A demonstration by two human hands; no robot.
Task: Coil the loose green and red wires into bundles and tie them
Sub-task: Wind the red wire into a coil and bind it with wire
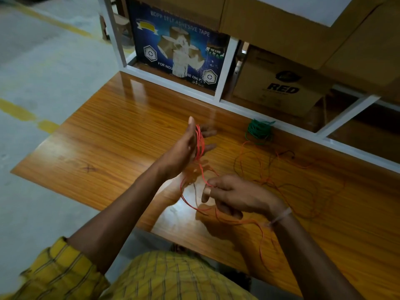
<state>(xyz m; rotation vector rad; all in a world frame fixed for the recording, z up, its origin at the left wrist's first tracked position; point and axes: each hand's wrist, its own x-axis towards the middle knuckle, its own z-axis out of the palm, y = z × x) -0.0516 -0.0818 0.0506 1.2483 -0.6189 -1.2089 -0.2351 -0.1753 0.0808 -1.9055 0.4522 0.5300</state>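
left hand (184,148): I saw it upright, fingers straight; red wire (200,146) looped round it, likely serving as a coiling former.
right hand (236,194): fingers pinched the red strand, probably feeding the next turn.
red slack: trailed loose over the worktop (108,135), right side.
green wire (258,131): one bundle, already coiled, by the rear frame.
count: two wires, two hands.

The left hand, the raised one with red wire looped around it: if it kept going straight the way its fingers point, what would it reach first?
Probably the white shelf frame behind the table. The left hand points up and away, left of the green coil; depth is unclear.
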